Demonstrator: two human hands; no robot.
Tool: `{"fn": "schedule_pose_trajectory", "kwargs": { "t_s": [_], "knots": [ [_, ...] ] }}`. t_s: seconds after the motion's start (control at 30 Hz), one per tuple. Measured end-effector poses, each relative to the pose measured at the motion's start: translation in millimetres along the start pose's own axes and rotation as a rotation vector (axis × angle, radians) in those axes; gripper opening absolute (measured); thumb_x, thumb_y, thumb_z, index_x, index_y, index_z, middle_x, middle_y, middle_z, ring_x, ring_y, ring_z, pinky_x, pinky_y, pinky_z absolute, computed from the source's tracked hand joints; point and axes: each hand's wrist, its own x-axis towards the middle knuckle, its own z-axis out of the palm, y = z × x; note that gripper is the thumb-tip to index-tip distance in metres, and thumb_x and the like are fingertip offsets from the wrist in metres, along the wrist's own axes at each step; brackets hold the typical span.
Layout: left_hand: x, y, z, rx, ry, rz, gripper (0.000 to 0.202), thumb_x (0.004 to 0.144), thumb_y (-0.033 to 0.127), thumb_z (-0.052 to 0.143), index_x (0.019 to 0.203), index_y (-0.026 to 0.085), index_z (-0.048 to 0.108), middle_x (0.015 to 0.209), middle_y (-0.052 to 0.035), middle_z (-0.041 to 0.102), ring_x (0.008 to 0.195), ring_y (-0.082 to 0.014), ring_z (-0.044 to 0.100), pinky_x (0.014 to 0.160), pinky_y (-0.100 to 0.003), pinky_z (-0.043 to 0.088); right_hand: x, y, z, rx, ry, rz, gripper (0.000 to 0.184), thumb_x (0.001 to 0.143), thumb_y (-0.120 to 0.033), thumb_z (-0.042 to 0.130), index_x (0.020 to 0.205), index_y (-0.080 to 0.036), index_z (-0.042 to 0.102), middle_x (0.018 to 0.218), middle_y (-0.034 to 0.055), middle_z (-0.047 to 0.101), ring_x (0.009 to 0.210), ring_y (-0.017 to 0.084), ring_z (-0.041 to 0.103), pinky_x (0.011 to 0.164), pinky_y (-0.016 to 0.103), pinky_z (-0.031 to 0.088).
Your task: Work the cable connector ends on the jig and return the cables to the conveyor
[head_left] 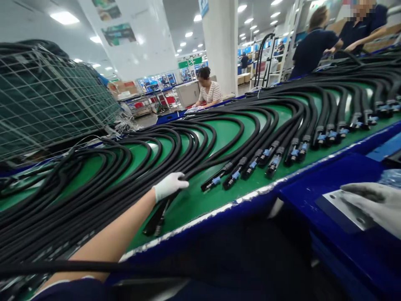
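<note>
Gripping one black cable [161,211] — left hand [169,186] (white-gloved), right hand [374,205] apart.

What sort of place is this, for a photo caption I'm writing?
Probably a cable-assembly factory floor: black cables with connectors lie in rows on a green conveyor belt, a wire-mesh cage stands beside it, and co-workers stand along it.

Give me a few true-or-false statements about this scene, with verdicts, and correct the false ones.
The left hand wears a white glove. True.
The left hand rests on black cables. True.
The right hand grips a cable connector. False: it lies by a metal plate on the blue bench, away from the connectors.
A wire mesh cage stands right of the green belt. False: it stands to its left.
A person in a striped top sits beyond the belt. True.
</note>
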Motion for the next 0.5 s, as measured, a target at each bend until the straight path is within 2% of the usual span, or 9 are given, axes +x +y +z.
{"fn": "schedule_pose_trajectory", "kwargs": {
  "t_s": [0.1, 0.17, 0.2, 0.27, 0.3, 0.33, 0.4, 0.47, 0.5],
  "knots": [
    [9.8, 37.0, -22.8, -0.219, 0.028, 0.110, 0.037, 0.083, 0.051, 0.062, 0.098, 0.017, 0.059, 0.082, -0.0076, 0.069, 0.072, -0.0217, 0.068, 0.065, -0.033, 0.054, -22.2, -54.6, 3.8, 0.106, -0.024, -0.069, 0.026, 0.074, -0.060, 0.069, 0.093, -0.044, 0.075, 0.109, 0.0148, 0.076, 0.098, 0.032, 0.072, 0.090, 0.051, 0.047],
    [21.6, 75.0, -23.9, -0.389, 0.052, 0.216, 0.035, 0.087, 0.050, 0.060, 0.099, 0.018, 0.056, 0.082, -0.0055, 0.066, 0.070, -0.0181, 0.066, 0.065, -0.031, 0.055, -41.3, -99.9, 18.0, 0.252, -0.137, -0.178, 0.029, 0.078, -0.055, 0.072, 0.105, -0.044, 0.073, 0.113, 0.0097, 0.075, 0.103, 0.030, 0.071, 0.095, 0.046, 0.051],
    [27.7, 96.9, -18.2, -0.515, 0.062, 0.281, 0.033, 0.087, 0.048, 0.062, 0.099, 0.018, 0.056, 0.084, -0.0051, 0.065, 0.070, -0.0166, 0.065, 0.066, -0.031, 0.055, -50.0, -121.4, 28.6, 0.362, -0.227, -0.213, 0.041, 0.079, -0.051, 0.072, 0.119, -0.041, 0.069, 0.122, 0.0082, 0.073, 0.110, 0.030, 0.069, 0.098, 0.046, 0.052],
    [37.7, 142.7, 4.4, -0.815, 0.062, 0.405, 0.028, 0.086, 0.041, 0.067, 0.099, 0.018, 0.058, 0.089, -0.0049, 0.063, 0.072, -0.0140, 0.063, 0.071, -0.030, 0.056, -63.2, -156.2, 53.4, 0.568, -0.370, -0.255, 0.071, 0.071, -0.043, 0.081, 0.138, -0.031, 0.059, 0.136, 0.0097, 0.065, 0.121, 0.031, 0.064, 0.103, 0.047, 0.051],
    [40.9, 164.7, 19.7, -0.950, 0.053, 0.448, 0.026, 0.086, 0.038, 0.068, 0.100, 0.018, 0.059, 0.091, -0.0048, 0.062, 0.073, -0.0134, 0.062, 0.074, -0.030, 0.057, -67.5, -167.6, 65.5, 0.683, -0.416, -0.242, 0.081, 0.065, -0.038, 0.086, 0.139, -0.026, 0.056, 0.137, 0.0111, 0.064, 0.120, 0.030, 0.063, 0.102, 0.046, 0.052],
    [42.8, 185.0, 36.2, -1.036, 0.040, 0.473, 0.025, 0.087, 0.037, 0.068, 0.101, 0.018, 0.060, 0.092, -0.0048, 0.062, 0.074, -0.0134, 0.062, 0.076, -0.031, 0.057, -70.6, -174.5, 75.9, 0.813, -0.469, -0.190, 0.083, 0.061, -0.034, 0.088, 0.137, -0.023, 0.056, 0.131, 0.0106, 0.066, 0.113, 0.028, 0.066, 0.095, 0.042, 0.055],
    [42.4, 217.5, 68.5, -0.995, 0.048, 0.493, 0.026, 0.091, 0.041, 0.063, 0.103, 0.018, 0.062, 0.091, -0.0054, 0.063, 0.078, -0.0155, 0.063, 0.082, -0.034, 0.057, -75.8, -174.9, 87.5, 1.036, -0.569, -0.082, 0.056, 0.065, -0.027, 0.082, 0.117, -0.019, 0.063, 0.096, 0.0042, 0.072, 0.084, 0.021, 0.069, 0.076, 0.035, 0.058],
    [37.6, 237.3, 96.1, -0.754, 0.180, 0.533, 0.029, 0.092, 0.045, 0.060, 0.104, 0.018, 0.066, 0.090, -0.0071, 0.066, 0.085, -0.0207, 0.065, 0.088, -0.041, 0.056, -82.9, -161.2, 84.1, 1.173, -0.501, 0.000, 0.030, 0.070, -0.022, 0.075, 0.096, -0.018, 0.062, 0.073, -0.0025, 0.064, 0.062, 0.015, 0.062, 0.063, 0.030, 0.054],
    [34.1, 242.5, 108.0, -0.596, 0.257, 0.588, 0.030, 0.092, 0.045, 0.061, 0.105, 0.019, 0.068, 0.092, -0.0082, 0.068, 0.090, -0.0238, 0.066, 0.093, -0.044, 0.054, -87.7, -151.0, 76.9, 1.190, -0.447, 0.029, 0.023, 0.070, -0.020, 0.073, 0.089, -0.018, 0.060, 0.068, -0.0040, 0.060, 0.057, 0.013, 0.059, 0.058, 0.028, 0.051]
  ]
}}
